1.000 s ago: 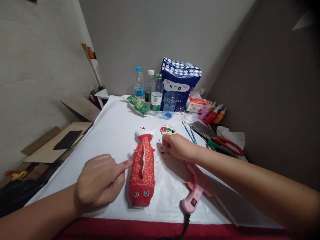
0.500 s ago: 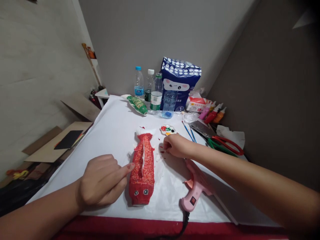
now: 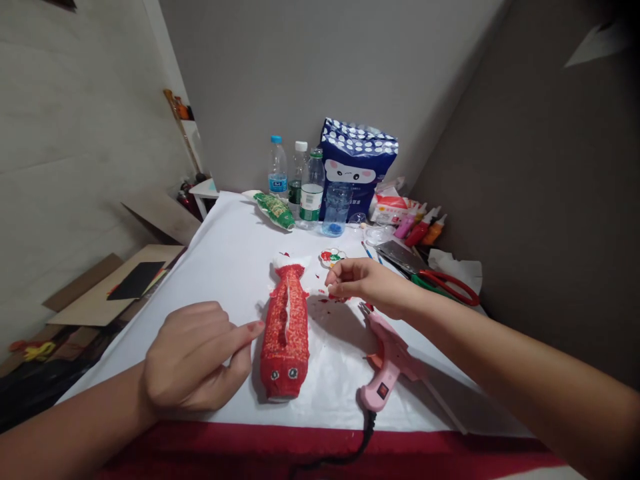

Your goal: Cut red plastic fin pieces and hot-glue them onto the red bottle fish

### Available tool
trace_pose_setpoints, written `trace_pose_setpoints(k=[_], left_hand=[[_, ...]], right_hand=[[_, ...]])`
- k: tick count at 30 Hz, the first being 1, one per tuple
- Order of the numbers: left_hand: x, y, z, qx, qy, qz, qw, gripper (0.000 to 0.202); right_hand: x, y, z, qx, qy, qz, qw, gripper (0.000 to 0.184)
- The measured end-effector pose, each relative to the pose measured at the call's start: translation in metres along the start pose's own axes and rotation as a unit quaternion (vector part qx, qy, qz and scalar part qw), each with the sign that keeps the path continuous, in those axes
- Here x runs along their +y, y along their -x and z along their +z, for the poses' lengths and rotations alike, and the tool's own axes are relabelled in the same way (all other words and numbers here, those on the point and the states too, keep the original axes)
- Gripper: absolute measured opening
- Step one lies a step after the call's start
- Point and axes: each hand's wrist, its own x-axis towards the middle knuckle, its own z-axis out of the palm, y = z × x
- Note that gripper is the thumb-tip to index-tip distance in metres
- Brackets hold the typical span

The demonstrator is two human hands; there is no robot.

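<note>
A red fish-shaped craft point(image 3: 286, 327) lies on the white-covered table, with speckled scales, two eyes at the near end, a white tail and a pale ridge along its back. My left hand point(image 3: 203, 357) rests at its left side; the index finger is stretched out to its edge, the other fingers curl in. To the right of the tail, my right hand point(image 3: 363, 283) hovers with thumb and fingertips pinched together. Something small and pale shows at those fingertips, too small to name. Small red scraps point(image 3: 325, 301) lie below it. Nearby lies a pink glue gun point(image 3: 387, 367).
A paint palette point(image 3: 331, 256) sits behind my right hand. Scissors point(image 3: 447, 285) and brushes lie right. Farther back are a green fish craft point(image 3: 274, 210), several plastic bottles point(image 3: 311, 193), a blue bag point(image 3: 357, 160) and paint tubes point(image 3: 423, 227). The glue gun's black cord point(image 3: 345, 457) crosses the front edge.
My right hand has lifted from the scraps on the table and shifted slightly right, fingertips still pinched. My left hand has drawn back slightly to the left. The view has shifted a little.
</note>
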Motion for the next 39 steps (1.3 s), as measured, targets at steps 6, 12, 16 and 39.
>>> trace_pose_setpoints(k=[6, 12, 16, 39], left_hand=[[0.027, -0.003, -0.005, 0.049, 0.036, -0.059, 0.996, 0.023], [0.051, -0.005, -0.009, -0.049, 0.096, -0.066, 0.992, 0.021], [0.064, -0.006, -0.013, -0.082, 0.101, -0.083, 0.988, 0.012], [0.072, -0.014, -0.009, -0.231, 0.213, -0.194, 0.929, 0.029]], right_hand=[[-0.037, 0.038, 0.026, -0.036, -0.21, 0.041, 0.976, 0.016], [-0.055, 0.071, 0.062, -0.046, -0.207, 0.009, 0.977, 0.007], [-0.052, 0.096, 0.078, 0.008, 0.017, -0.174, 0.985, 0.021], [-0.032, 0.125, 0.083, 0.135, 0.179, -0.254, 0.941, 0.014]])
